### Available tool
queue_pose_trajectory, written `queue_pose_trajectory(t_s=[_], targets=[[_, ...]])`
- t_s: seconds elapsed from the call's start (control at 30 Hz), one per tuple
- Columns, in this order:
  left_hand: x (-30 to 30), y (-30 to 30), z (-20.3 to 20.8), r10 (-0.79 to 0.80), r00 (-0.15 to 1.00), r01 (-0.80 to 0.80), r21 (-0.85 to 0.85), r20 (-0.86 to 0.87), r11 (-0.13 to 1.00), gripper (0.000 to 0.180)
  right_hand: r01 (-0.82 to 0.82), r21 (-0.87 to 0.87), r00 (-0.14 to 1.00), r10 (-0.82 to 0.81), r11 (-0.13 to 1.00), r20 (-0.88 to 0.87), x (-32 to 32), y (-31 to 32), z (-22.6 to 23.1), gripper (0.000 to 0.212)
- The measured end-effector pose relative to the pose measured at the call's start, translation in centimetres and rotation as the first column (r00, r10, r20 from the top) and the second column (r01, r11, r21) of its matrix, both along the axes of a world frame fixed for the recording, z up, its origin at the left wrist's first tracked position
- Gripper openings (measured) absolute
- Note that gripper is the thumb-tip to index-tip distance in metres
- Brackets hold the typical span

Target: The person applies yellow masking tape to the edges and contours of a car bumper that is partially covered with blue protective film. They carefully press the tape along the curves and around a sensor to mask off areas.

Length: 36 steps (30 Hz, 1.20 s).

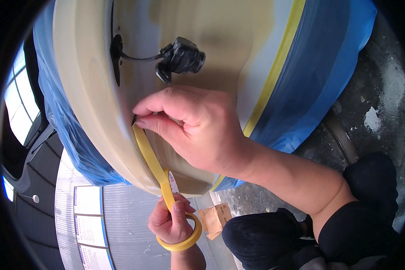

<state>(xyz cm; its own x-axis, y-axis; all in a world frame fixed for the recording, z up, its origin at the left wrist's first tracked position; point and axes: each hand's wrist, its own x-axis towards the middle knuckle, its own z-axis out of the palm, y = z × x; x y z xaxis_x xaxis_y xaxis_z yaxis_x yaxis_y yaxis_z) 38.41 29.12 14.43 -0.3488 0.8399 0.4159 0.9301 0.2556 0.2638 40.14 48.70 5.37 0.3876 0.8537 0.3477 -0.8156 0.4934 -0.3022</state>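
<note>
A strip of yellow masking tape (149, 153) runs along the edge of a beige-and-grey car body panel (83, 76). At its upper end my right hand (202, 126) is closed, thumb and forefinger pinching by the panel's edge. Lower down, my left hand (168, 220) is closed on the tape, and a yellow tape ring (181, 246) loops round that hand near the wrist. A white label with a yellow rim (172, 181) shows just behind the strip; how it joins the tape is unclear. Above my right hand, a black connector (184, 56) dangles on a cable from a slot.
Blue plastic film (63, 103) covers the areas on both sides of the panel, bordered on the right by a yellow tape line (274, 72). A torn cardboard box (215, 219) lies on the stained floor (373, 94). White sheets (89, 227) hang on the wall.
</note>
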Motion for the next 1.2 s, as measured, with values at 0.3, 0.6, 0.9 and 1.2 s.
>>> queue_pose_trajectory(t_s=[0.3, 0.6, 0.9, 1.2], targets=[[-1.8, 0.1, -0.5, -0.041, 0.999, 0.044, 0.089, -0.030, 0.995, 0.029, 0.071, -0.007, 0.997, -0.071, 0.997, -0.020, -0.6, -0.3, 0.5, 0.017], [-2.1, 1.0, -0.8, -0.009, 0.997, 0.018, 0.119, -0.077, 0.993, 0.035, 0.067, -0.030, 0.997, -0.067, 0.997, -0.031, -0.6, -0.1, 0.8, 0.017], [-2.5, 1.0, -0.9, -0.018, 0.999, 0.021, 0.141, -0.028, 0.990, 0.035, 0.098, -0.010, 0.995, -0.098, 0.995, -0.021, -0.7, 0.1, 0.6, 0.019], [-2.8, 1.3, -1.2, -0.042, 0.998, 0.047, 0.155, -0.037, 0.987, 0.036, 0.061, 0.034, 0.995, -0.064, 0.998, 0.075, -0.5, 0.0, 0.6, 0.019]])
